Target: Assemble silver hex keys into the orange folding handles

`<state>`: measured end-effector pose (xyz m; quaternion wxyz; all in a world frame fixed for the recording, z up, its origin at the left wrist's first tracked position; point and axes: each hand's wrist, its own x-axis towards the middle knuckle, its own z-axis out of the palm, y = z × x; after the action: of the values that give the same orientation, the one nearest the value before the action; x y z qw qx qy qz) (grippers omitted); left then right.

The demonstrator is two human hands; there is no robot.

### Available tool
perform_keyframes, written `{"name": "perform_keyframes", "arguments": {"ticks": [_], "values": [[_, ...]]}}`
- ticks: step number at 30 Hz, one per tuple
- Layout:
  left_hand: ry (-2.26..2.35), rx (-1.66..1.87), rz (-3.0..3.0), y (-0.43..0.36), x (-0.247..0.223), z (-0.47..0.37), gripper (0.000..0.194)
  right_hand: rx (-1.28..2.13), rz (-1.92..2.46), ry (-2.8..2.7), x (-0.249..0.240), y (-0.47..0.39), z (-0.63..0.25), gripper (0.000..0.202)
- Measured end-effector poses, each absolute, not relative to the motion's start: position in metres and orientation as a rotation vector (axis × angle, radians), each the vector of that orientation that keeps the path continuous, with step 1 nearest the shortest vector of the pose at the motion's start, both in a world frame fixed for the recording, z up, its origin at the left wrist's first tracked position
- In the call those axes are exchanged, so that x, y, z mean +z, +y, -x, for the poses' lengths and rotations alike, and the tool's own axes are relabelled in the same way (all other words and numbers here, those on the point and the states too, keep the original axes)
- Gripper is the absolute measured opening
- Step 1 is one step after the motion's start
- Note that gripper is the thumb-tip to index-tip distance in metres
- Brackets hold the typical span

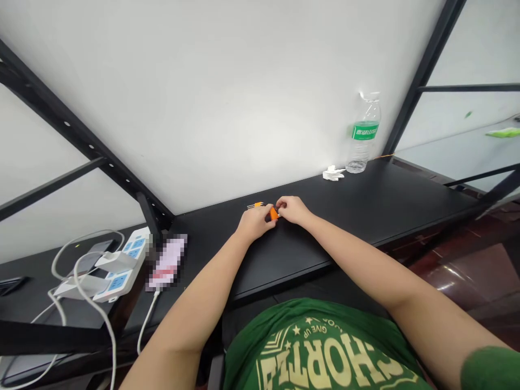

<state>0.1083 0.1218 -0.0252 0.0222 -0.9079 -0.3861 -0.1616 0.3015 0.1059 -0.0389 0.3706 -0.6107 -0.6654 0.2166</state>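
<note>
A small orange object (273,214), whose kind I cannot make out, sits between my hands just above the black tabletop. My left hand (255,222) grips it between thumb and fingers. Close on its other side, my right hand (293,210) has its fingers pinched together at the object's edge. Whatever they hold is too small to name. Just behind my left hand lies an orange piece with thin metal rods (255,205), partly covered by that hand.
A clear plastic bottle (364,132) with a green label stands against the wall, with crumpled white tissue (333,173) beside it. To the left are a phone (167,262) on a charging cable and a white power strip (125,265) with plugs. Black metal posts frame the desk.
</note>
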Motion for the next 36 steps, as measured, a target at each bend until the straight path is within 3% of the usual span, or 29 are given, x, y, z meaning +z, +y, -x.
{"name": "perform_keyframes", "arguments": {"ticks": [4,11,16,26,36], "values": [[-1.215,-0.499,2.807,0.123,-0.026,-0.108,0.035,0.464,1.655,-1.735,-0.039,0.110,-0.309,0.027],[-1.245,-0.514,2.817,0.125,-0.025,-0.105,0.040,0.343,1.833,-1.800,-0.048,0.121,-0.326,0.011],[-1.310,-0.575,2.808,0.128,-0.023,-0.099,0.044,0.334,1.923,-1.798,-0.052,0.126,-0.339,0.011],[-1.373,-0.676,2.800,0.133,-0.025,-0.094,0.049,0.420,1.829,-1.941,-0.047,0.125,-0.347,0.021],[-1.366,-0.718,2.820,0.134,-0.026,-0.092,0.052,0.433,1.619,-2.105,-0.047,0.116,-0.341,0.019]]}}
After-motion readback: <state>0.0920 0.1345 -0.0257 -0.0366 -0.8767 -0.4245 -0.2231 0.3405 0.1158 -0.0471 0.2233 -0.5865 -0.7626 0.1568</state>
